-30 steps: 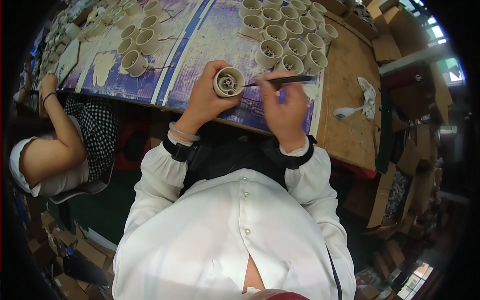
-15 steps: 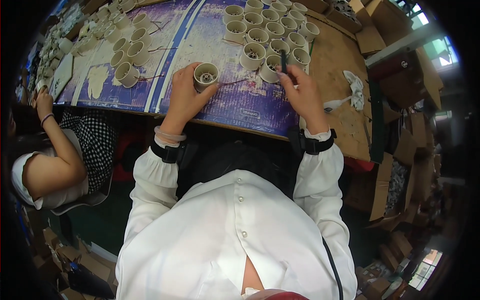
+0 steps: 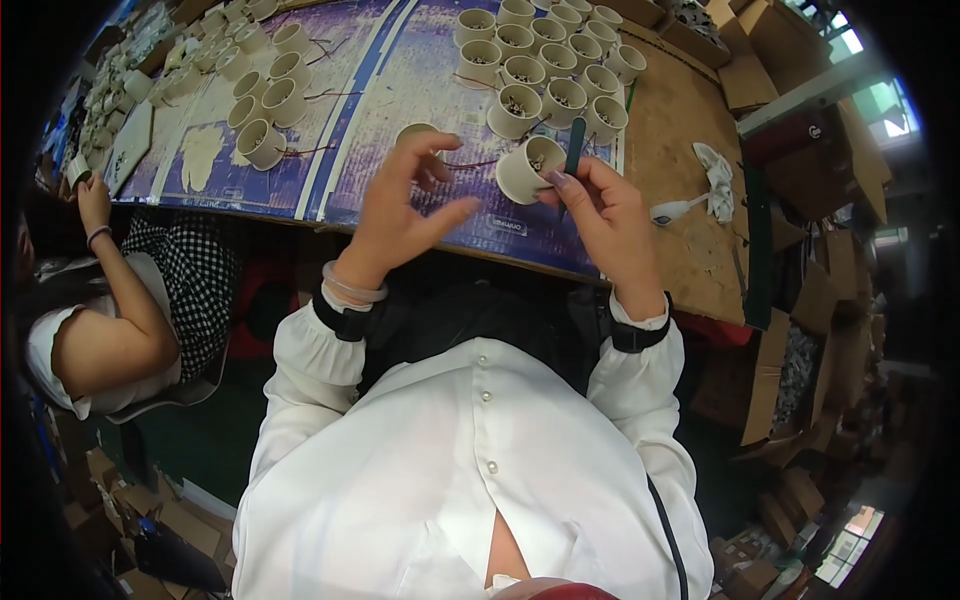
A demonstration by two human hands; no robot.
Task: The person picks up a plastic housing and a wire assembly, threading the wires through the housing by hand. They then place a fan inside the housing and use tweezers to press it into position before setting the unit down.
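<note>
My right hand (image 3: 608,210) grips the rim of a white cup-shaped housing (image 3: 520,176) and also holds a slim dark green tool (image 3: 576,145) upright between its fingers. The housing is tilted, and small metal parts show inside its mouth. To the left, my left hand (image 3: 402,205) is open, fingers spread, with nothing in it. Behind its fingers stands another white cup-shaped housing (image 3: 418,130), mostly hidden, with a dark red wire trailing to its right. Several more white housings with small parts inside (image 3: 515,112) stand grouped beyond my right hand.
A purple and white printed sheet (image 3: 400,90) covers the table. More housings with wires (image 3: 262,145) stand at left. A crumpled white cloth (image 3: 716,182) and a white-handled item (image 3: 676,209) lie on brown board at right. A co-worker's arm (image 3: 125,290) is at far left.
My left hand has let go of its housing and moved toward the right. My right hand has taken a housing from the group and brought it nearer, still holding the green tool.
</note>
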